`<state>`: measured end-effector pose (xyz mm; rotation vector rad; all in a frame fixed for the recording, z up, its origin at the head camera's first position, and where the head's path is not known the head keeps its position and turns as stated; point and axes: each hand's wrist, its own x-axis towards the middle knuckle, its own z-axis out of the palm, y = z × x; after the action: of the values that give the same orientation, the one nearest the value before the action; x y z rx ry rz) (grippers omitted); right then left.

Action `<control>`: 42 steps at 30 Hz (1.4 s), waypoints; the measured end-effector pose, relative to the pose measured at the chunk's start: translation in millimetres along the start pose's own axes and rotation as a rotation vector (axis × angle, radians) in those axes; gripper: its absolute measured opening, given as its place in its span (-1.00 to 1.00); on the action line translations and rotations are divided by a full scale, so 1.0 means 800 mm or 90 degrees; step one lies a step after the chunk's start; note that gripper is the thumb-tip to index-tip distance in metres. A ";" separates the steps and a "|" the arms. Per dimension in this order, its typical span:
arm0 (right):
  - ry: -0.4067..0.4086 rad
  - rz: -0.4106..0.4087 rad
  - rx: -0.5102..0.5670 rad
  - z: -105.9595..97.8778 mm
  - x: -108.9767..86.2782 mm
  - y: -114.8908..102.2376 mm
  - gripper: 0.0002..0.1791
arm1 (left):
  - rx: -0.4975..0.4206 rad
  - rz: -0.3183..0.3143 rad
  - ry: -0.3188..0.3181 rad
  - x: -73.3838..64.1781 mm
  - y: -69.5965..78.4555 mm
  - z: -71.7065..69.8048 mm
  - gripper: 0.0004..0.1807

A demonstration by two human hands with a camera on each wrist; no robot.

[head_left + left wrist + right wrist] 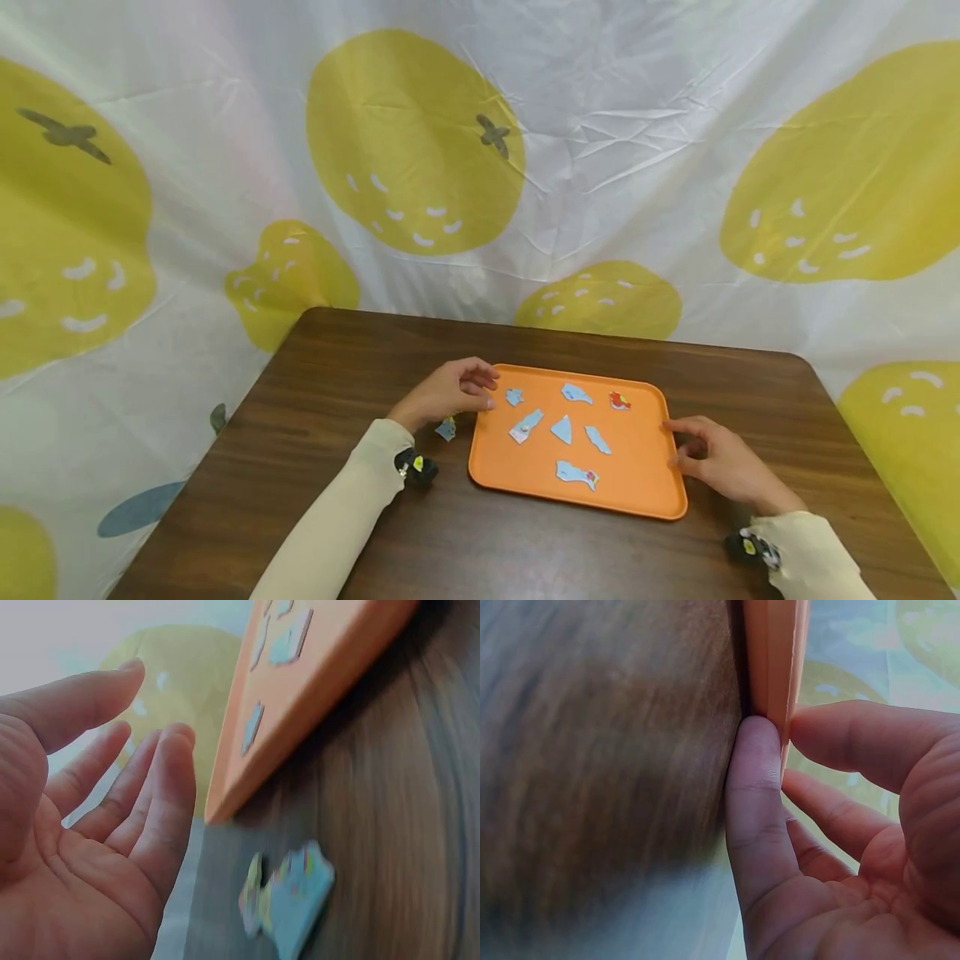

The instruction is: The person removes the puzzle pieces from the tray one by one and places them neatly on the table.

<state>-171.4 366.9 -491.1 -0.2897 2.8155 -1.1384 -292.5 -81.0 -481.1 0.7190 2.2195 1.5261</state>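
An orange tray (637,467) lies on the table, carrying several flat, jagged, light-blue pieces (561,429) that look like parts of a printed picture. One of them, a red-marked piece (619,401), is near the far right corner. My right hand (723,458) pinches the tray's right rim between thumb and finger, as the right wrist view shows up close. At the far left corner, my left hand (457,390) hovers with loosely bent fingers; in the left wrist view they hold nothing and stand apart from the tray. A loose light-blue piece (300,900) lies on the table beneath the left wrist.
The dark wooden table (450,533) extends around the tray on all sides. Behind it hangs a white curtain (600,167) printed with yellow fruit. Small black devices are strapped to both wrists, over cream sleeves (337,500).
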 end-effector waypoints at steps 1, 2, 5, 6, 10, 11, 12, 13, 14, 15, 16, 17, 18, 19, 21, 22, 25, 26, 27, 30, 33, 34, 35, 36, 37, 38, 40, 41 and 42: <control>-0.001 0.001 -0.001 0.000 0.000 0.000 -0.37 | -0.005 0.001 -0.004 0.002 0.002 0.004 -0.46; -0.002 0.002 0.000 0.000 0.000 0.000 -0.37 | -0.010 -0.001 -0.006 0.004 0.004 0.007 -0.46; -0.005 0.005 0.001 0.000 0.001 0.000 -0.37 | -0.020 -0.005 -0.018 0.009 0.007 0.016 -0.44; -0.006 0.007 0.000 0.000 0.000 0.000 -0.37 | -0.024 -0.007 -0.021 0.011 0.007 0.019 -0.44; -0.008 0.010 -0.005 0.000 -0.001 0.001 -0.37 | -0.039 -0.028 -0.027 0.016 0.008 0.030 -0.46; -0.008 0.010 -0.005 -0.001 -0.001 0.001 -0.37 | -0.042 -0.032 -0.026 0.017 0.009 0.032 -0.47; -0.007 0.010 -0.005 -0.001 -0.001 0.001 -0.37 | -0.041 -0.036 -0.026 0.018 0.009 0.035 -0.47; -0.007 0.010 -0.004 -0.001 -0.001 0.000 -0.37 | -0.040 -0.041 -0.025 0.018 0.010 0.037 -0.47; -0.006 0.011 -0.004 -0.002 -0.001 0.000 -0.38 | -0.038 -0.043 -0.026 0.019 0.011 0.039 -0.47; -0.006 0.011 -0.003 -0.002 -0.001 -0.001 -0.38 | -0.033 -0.045 -0.029 0.019 0.012 0.042 -0.46; -0.007 0.007 -0.004 -0.002 -0.002 -0.001 -0.38 | -0.028 -0.047 -0.031 0.020 0.012 0.044 -0.45; -0.007 0.009 -0.002 -0.002 -0.002 -0.002 -0.38 | -0.021 -0.048 -0.035 0.020 0.013 0.047 -0.44; -0.007 0.009 -0.001 -0.002 -0.002 -0.002 -0.38 | -0.014 -0.048 -0.037 0.021 0.013 0.049 -0.43; -0.006 0.010 0.000 -0.001 -0.002 -0.002 -0.38 | -0.007 -0.049 -0.039 0.021 0.013 0.051 -0.41; -0.007 0.009 0.000 -0.001 -0.002 -0.002 -0.38 | 0.014 -0.044 -0.041 0.021 0.013 0.055 -0.39; -0.008 0.009 -0.001 -0.001 -0.001 -0.002 -0.38 | 0.023 -0.041 -0.041 0.022 0.013 0.057 -0.39; -0.005 0.013 -0.004 0.000 -0.001 -0.002 -0.38 | 0.053 -0.034 -0.036 0.022 0.013 0.061 -0.38; -0.005 0.013 -0.006 0.001 -0.001 -0.002 -0.38 | 0.061 -0.032 -0.033 0.022 0.012 0.062 -0.38; -0.002 0.013 -0.009 0.001 -0.001 -0.002 -0.38 | 0.065 -0.032 -0.033 0.022 0.011 0.063 -0.38; -0.004 0.015 -0.005 0.001 -0.002 -0.002 -0.38 | 0.076 -0.038 -0.034 0.023 0.008 0.064 -0.36; -0.010 0.016 0.008 0.002 -0.003 -0.003 -0.38 | 0.089 -0.042 -0.043 0.024 0.005 0.067 -0.34; -0.012 0.016 0.014 0.002 -0.004 -0.003 -0.38 | 0.096 -0.041 -0.045 0.024 0.004 0.068 -0.33; -0.013 0.016 0.016 0.001 -0.004 -0.003 -0.38 | 0.103 -0.039 -0.045 0.024 0.004 0.068 -0.33; -0.013 0.016 0.016 0.001 -0.004 -0.003 -0.38 | 0.109 -0.036 -0.044 0.025 0.004 0.069 -0.33; -0.010 0.017 0.017 0.001 -0.004 -0.004 -0.38 | 0.112 -0.031 -0.041 0.025 0.005 0.070 -0.33; -0.008 0.017 0.016 0.001 -0.004 -0.004 -0.39 | 0.117 -0.030 -0.038 0.025 0.006 0.070 -0.33; -0.009 0.017 0.013 0.000 -0.004 -0.003 -0.38 | 0.119 -0.036 -0.034 0.025 0.007 0.071 -0.32; -0.010 0.018 0.012 0.000 -0.003 -0.003 -0.38 | 0.119 -0.041 -0.031 0.026 0.008 0.072 -0.32; -0.010 0.017 0.010 0.000 -0.002 -0.003 -0.38 | 0.117 -0.046 -0.029 0.026 0.008 0.072 -0.32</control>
<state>-169.2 365.5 -489.0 -0.2584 2.7870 -1.1479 -276.2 -23.6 -495.8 0.7095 2.3455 1.2716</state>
